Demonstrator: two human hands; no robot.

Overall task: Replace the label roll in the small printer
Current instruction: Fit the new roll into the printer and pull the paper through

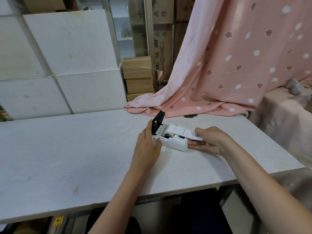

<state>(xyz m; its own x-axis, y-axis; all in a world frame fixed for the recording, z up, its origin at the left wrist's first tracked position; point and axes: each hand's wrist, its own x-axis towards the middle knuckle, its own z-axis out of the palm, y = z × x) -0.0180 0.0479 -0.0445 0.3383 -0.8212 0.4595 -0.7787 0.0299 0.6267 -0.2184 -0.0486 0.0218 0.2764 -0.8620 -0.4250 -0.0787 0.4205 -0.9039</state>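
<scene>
A small white label printer [175,144] lies on the white table [67,149], its black-lined lid [157,122] tilted up and open at the left end. A white label roll [168,131] sits in the open bay, and its label strip [187,132] runs rightward over the printer's top. My left hand [146,146] rests against the printer's left end, fingers behind the lid and thumb on the body. My right hand [209,140] is at the printer's right end, pinching the free end of the strip between thumb and fingers.
A pink patterned cloth [228,65] hangs at the back right and spills onto the table just behind the printer. Large white boxes [67,56] and stacked cardboard cartons [137,76] stand behind the table. The table's right edge is near my right forearm.
</scene>
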